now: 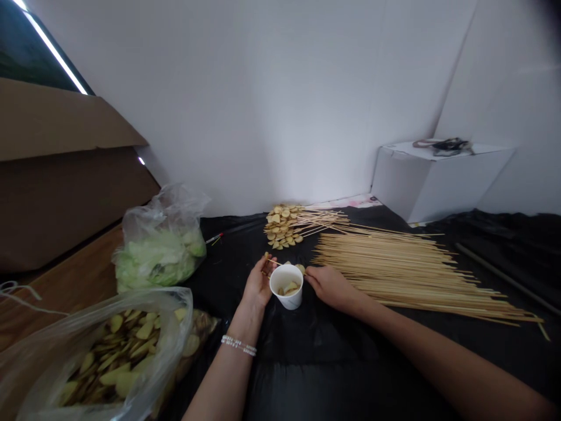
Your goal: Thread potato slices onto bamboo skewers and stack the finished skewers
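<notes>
Left hand (258, 283), fingers curled, pinches one end of a thin skewer (277, 263) just above a white cup (287, 299) that stands between the two hands. Right hand (328, 285) pinches the other end, touching a pale yellow slice (300, 268). It seems best to hold the skewer level and pierce the slice through its middle. The slice looks thin, with a browned edge.

I can read no text, label or number anywhere; the white cup (293, 302) at six o'clock and the cardboard box (65, 199) at nine o'clock are plain.
</notes>
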The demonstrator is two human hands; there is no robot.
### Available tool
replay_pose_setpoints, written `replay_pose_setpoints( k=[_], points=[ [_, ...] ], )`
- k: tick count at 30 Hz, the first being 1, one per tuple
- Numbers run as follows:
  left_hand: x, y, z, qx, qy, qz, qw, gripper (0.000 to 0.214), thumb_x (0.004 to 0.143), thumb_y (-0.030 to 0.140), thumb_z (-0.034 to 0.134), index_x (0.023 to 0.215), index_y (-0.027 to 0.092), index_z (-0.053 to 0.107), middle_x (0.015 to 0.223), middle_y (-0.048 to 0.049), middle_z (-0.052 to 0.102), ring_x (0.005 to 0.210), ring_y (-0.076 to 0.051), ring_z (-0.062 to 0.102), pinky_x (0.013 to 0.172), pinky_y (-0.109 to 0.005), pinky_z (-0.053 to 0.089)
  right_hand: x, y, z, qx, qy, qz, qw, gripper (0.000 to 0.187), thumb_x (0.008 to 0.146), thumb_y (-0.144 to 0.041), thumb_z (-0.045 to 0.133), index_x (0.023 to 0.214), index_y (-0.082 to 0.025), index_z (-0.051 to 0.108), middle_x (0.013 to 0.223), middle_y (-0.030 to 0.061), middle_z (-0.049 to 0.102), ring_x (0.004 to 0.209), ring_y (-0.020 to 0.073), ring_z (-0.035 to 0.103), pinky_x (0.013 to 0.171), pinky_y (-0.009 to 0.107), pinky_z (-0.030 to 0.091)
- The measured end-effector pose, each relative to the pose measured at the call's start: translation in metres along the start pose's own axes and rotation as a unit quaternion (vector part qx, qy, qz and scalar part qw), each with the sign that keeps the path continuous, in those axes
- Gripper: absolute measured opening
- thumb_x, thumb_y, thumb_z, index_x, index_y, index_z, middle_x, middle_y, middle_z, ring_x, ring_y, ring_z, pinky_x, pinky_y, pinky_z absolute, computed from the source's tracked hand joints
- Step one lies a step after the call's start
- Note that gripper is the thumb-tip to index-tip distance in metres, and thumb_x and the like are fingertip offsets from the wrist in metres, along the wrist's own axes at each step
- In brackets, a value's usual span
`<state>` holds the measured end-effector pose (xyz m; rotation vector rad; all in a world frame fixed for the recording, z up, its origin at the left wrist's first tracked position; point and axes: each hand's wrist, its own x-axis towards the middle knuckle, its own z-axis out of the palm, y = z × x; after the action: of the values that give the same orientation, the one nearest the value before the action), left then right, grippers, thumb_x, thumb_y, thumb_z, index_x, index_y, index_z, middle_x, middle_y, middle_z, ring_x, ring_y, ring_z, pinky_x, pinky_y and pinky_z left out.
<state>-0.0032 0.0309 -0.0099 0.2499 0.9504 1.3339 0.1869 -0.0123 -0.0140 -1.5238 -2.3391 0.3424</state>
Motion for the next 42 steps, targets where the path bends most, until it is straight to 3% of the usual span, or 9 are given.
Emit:
replay_pose_setpoints(
  k=[12,26,31,42],
  points=[
    [-0.004,-0.004,0.006,0.002,-0.031,0.046,0.998,0.011,0.084,0.008,0.052,0.078,0.012,0.061,0.064,-0.0024,0.064,0.050,-0.007,0.057,0.051,-0.016,0.049,0.001,0.000,-0.007,0.015,0.040,0.000,0.999,0.028,0.094,-0.028,0.037,0.083,-0.019,0.061,0.080,0.0049,0.067,0.072,0.0139,0.058,0.063,0.024,0.031],
    [-0.005,0.007,0.001,-0.053,-0.018,0.057,0.997,0.005,0.082,0.011,0.059,0.082,0.015,0.064,0.070,-0.0017,0.066,0.055,-0.007,0.060,0.049,-0.016,0.049,-0.001,0.003,-0.016,0.074,0.099,-0.020,0.992,0.028,0.095,-0.026,0.034,0.095,-0.018,0.060,0.085,0.0048,0.067,0.077,0.0140,0.060,0.068,0.023,0.035],
    [-0.007,0.010,0.002,-0.081,-0.039,0.043,0.995,0.007,0.081,0.010,0.060,0.084,0.014,0.064,0.072,-0.0023,0.067,0.056,-0.007,0.061,0.050,-0.014,0.050,0.000,0.003,-0.016,0.059,0.097,-0.019,0.993,0.030,0.095,-0.027,0.033,0.087,-0.018,0.060,0.077,0.0031,0.065,0.069,0.0138,0.057,0.065,0.024,0.034],
    [-0.005,0.013,0.000,-0.103,-0.043,0.032,0.993,0.010,0.085,0.010,0.054,0.085,0.014,0.064,0.071,-0.0032,0.066,0.055,-0.007,0.060,0.048,-0.013,0.050,0.000,0.004,-0.013,0.054,0.076,-0.051,0.994,0.031,0.094,-0.025,0.034,0.092,-0.020,0.064,0.087,0.0046,0.068,0.082,0.0150,0.060,0.072,0.024,0.037]
  ],
)
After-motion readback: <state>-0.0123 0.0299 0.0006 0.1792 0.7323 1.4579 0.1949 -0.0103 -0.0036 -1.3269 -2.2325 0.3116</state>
